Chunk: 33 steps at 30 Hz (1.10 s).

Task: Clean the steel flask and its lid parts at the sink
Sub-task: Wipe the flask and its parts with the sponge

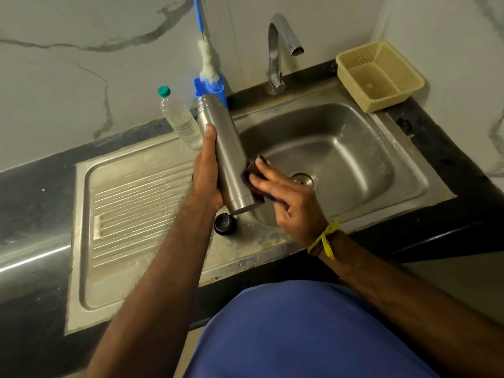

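Note:
My left hand [206, 170] grips the tall steel flask [222, 143] around its lower body and holds it tilted over the left rim of the sink [409, 173], neck pointing away. My right hand [286, 195] presses a dark purple scrub pad [252, 170] against the flask's right side near the base, fingers mostly straight over the pad. A black lid part [224, 224] lies on the steel counter just below the flask's base. The flask's mouth has no cap on it.
A clear plastic bottle with a green cap [178, 118] stands behind the flask. A blue holder with a white bottle brush [210, 77] leans at the wall. The tap [278, 50] arches over the basin. A beige basket [379, 75] sits back right. The ribbed drainboard [131, 214] lies left.

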Each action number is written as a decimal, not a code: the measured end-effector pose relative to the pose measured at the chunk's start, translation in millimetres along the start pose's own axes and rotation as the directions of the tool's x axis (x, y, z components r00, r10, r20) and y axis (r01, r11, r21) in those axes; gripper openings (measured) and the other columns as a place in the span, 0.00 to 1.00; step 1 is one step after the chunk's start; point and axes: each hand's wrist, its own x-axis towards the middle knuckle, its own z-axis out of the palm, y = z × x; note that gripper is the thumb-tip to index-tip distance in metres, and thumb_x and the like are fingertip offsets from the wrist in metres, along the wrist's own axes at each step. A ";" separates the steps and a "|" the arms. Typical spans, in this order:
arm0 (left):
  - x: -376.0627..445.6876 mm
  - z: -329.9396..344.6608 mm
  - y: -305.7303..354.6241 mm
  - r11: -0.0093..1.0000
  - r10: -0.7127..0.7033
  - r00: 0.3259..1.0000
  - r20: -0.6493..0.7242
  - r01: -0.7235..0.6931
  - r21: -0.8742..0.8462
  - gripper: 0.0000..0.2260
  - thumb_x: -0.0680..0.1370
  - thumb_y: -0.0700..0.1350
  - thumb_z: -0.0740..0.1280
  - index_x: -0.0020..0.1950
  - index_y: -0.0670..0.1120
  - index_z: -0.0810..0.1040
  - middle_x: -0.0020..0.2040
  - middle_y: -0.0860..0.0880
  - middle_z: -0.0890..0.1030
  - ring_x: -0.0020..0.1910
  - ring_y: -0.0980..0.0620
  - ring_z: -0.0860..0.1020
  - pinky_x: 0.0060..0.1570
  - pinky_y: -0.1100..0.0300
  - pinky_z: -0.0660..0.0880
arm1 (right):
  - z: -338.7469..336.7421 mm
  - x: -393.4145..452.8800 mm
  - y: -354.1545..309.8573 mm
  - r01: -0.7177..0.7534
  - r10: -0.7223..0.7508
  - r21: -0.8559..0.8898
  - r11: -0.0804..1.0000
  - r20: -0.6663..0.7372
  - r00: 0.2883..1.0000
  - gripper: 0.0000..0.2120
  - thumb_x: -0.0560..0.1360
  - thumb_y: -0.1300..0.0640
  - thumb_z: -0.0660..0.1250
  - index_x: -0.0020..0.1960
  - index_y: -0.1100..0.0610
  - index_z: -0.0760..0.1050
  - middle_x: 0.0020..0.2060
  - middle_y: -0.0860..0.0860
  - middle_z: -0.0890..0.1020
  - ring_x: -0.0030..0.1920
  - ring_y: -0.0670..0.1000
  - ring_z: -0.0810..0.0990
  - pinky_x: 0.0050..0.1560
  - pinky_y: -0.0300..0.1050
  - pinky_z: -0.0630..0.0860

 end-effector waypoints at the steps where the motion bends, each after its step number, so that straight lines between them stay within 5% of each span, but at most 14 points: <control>1: -0.6 -0.1 -1.9 1.000 -0.006 1.000 0.007 0.006 0.004 0.49 0.61 0.74 0.76 0.72 0.45 0.74 0.65 0.35 0.80 0.63 0.36 0.81 0.64 0.34 0.75 | 1.5 2.7 -1.0 -0.025 0.026 0.011 1.000 -0.013 1.000 0.25 0.73 0.76 0.60 0.68 0.63 0.75 0.72 0.60 0.71 0.75 0.57 0.68 0.70 0.59 0.71; 5: -4.2 -2.8 -4.8 1.000 0.023 0.999 0.028 -0.023 -0.018 0.44 0.68 0.72 0.73 0.71 0.42 0.75 0.65 0.33 0.79 0.65 0.33 0.79 0.66 0.33 0.73 | 0.6 4.0 -4.6 0.072 -0.072 -0.008 0.997 0.039 0.997 0.25 0.73 0.77 0.60 0.68 0.63 0.76 0.72 0.60 0.71 0.75 0.58 0.66 0.73 0.54 0.69; 10: -19.7 2.9 -12.3 0.994 0.109 0.991 -0.074 -0.109 0.009 0.38 0.71 0.69 0.71 0.66 0.39 0.78 0.59 0.34 0.83 0.60 0.36 0.82 0.61 0.36 0.78 | 2.8 17.1 -7.3 -0.084 0.089 0.072 0.994 -0.058 0.994 0.27 0.72 0.77 0.63 0.69 0.62 0.75 0.73 0.59 0.70 0.72 0.54 0.72 0.70 0.53 0.72; 14: -26.8 0.2 -12.7 0.984 0.179 0.980 -0.092 -0.178 0.020 0.31 0.78 0.64 0.68 0.66 0.38 0.78 0.59 0.33 0.82 0.58 0.35 0.82 0.60 0.36 0.79 | -2.5 10.6 -5.4 0.010 -0.010 -0.006 1.000 -0.020 1.000 0.27 0.72 0.76 0.62 0.68 0.60 0.76 0.75 0.59 0.68 0.72 0.55 0.72 0.70 0.50 0.72; 18: -35.6 5.8 -21.1 0.972 0.213 0.977 -0.012 -0.211 0.103 0.26 0.82 0.59 0.64 0.67 0.38 0.77 0.59 0.35 0.82 0.56 0.35 0.81 0.59 0.38 0.79 | 3.3 18.0 -2.1 -0.094 0.093 -0.006 0.996 -0.125 0.988 0.28 0.71 0.76 0.64 0.68 0.59 0.77 0.74 0.62 0.68 0.68 0.57 0.76 0.65 0.52 0.76; 21: -42.4 5.8 -27.5 0.984 0.163 0.986 0.037 -0.165 0.062 0.26 0.84 0.61 0.59 0.70 0.42 0.76 0.63 0.35 0.81 0.63 0.35 0.80 0.62 0.38 0.78 | 1.0 17.2 -2.1 -0.007 0.002 -0.081 0.997 -0.061 0.998 0.26 0.73 0.73 0.62 0.68 0.58 0.77 0.73 0.62 0.69 0.66 0.59 0.78 0.64 0.54 0.77; 27: -52.0 10.9 -37.5 0.977 0.151 0.985 0.085 -0.162 0.142 0.24 0.86 0.60 0.53 0.72 0.46 0.74 0.65 0.38 0.81 0.65 0.40 0.80 0.60 0.48 0.80 | 1.4 27.7 -1.5 -0.080 0.072 -0.060 0.995 -0.130 0.989 0.26 0.72 0.75 0.64 0.68 0.59 0.75 0.72 0.63 0.71 0.72 0.58 0.72 0.70 0.53 0.73; 30: -54.6 8.2 -39.3 0.975 0.172 0.979 0.113 -0.186 0.125 0.25 0.86 0.61 0.53 0.72 0.47 0.75 0.66 0.39 0.80 0.67 0.41 0.79 0.66 0.42 0.76 | 1.9 19.2 -3.6 0.023 -0.027 -0.085 0.996 -0.041 0.999 0.26 0.74 0.74 0.63 0.69 0.58 0.74 0.73 0.61 0.69 0.75 0.59 0.67 0.73 0.52 0.68; 33: -57.1 8.7 -40.5 0.940 0.244 0.965 0.099 -0.261 0.222 0.22 0.84 0.60 0.58 0.70 0.47 0.76 0.64 0.37 0.80 0.64 0.39 0.80 0.66 0.35 0.74 | -1.6 27.4 1.3 -0.119 0.115 -0.016 0.993 -0.134 0.984 0.28 0.73 0.75 0.64 0.70 0.56 0.74 0.73 0.59 0.70 0.74 0.58 0.68 0.71 0.58 0.70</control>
